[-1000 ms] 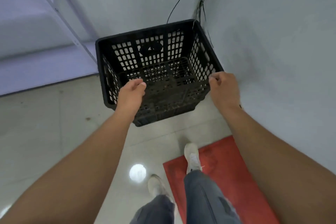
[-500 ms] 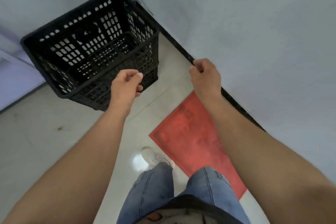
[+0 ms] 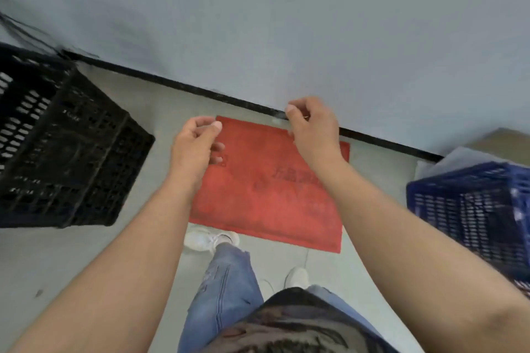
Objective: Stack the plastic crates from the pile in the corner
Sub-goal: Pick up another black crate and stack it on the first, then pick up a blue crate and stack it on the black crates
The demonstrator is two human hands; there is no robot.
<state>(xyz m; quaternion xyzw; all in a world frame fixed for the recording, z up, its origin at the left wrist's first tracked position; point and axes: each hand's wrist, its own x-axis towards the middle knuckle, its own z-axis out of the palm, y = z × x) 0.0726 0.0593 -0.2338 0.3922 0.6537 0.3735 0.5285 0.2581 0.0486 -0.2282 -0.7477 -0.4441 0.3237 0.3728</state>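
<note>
Black plastic crate (image 3: 57, 146) is sitting on the floor (image 3: 71, 266) at far left; the left hand (image 3: 198, 146) and right hand (image 3: 312, 129) are hanging loosely curled and empty over a red mat (image 3: 266, 195), whose faint print is seemingly too blurred to read. Judging by this, a blue crate (image 3: 473, 209) at right is calling for a two-handed rim grab next.

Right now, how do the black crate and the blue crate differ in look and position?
The black crate sits at the far left by the corner, while the blue crate sits at the far right. The black crate has larger, widely spaced holes; the blue crate's side is a finer grid of narrow slots. The blue crate's rim carries pale marks, the black crate's none. Both are perforated plastic crates cut off by the frame edge, and neither hand touches them.
</note>
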